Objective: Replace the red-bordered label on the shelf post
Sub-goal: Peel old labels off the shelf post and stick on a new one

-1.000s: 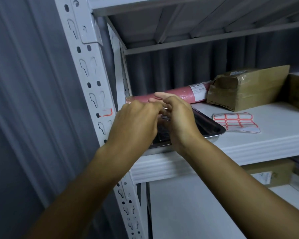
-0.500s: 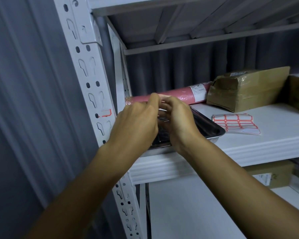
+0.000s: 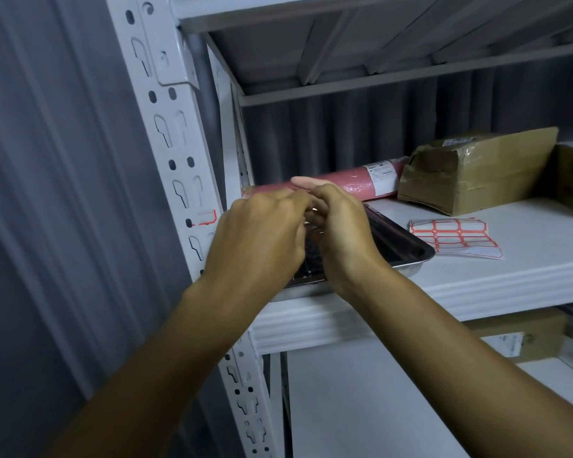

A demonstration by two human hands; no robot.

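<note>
A red-bordered label (image 3: 206, 217) sits on the white perforated shelf post (image 3: 166, 133), its left part looking torn or peeled. My left hand (image 3: 262, 239) and my right hand (image 3: 339, 231) meet fingertip to fingertip above a metal tray (image 3: 407, 251) at the shelf's left end. Their fingers are curled and pinch a small pale scrap (image 3: 314, 211) between them, which is mostly hidden. A sheet of red-bordered labels (image 3: 454, 236) lies flat on the shelf to the right of the tray.
Behind the hands a pink roll (image 3: 354, 181) lies along the shelf back. To the right stands a taped brown parcel (image 3: 477, 170). Another box (image 3: 523, 338) sits on the lower shelf. A grey corrugated wall (image 3: 63, 193) is left of the post.
Both hands stay together above the tray. Their fingers have worked slightly against each other and the hands have drifted a little to the left.
</note>
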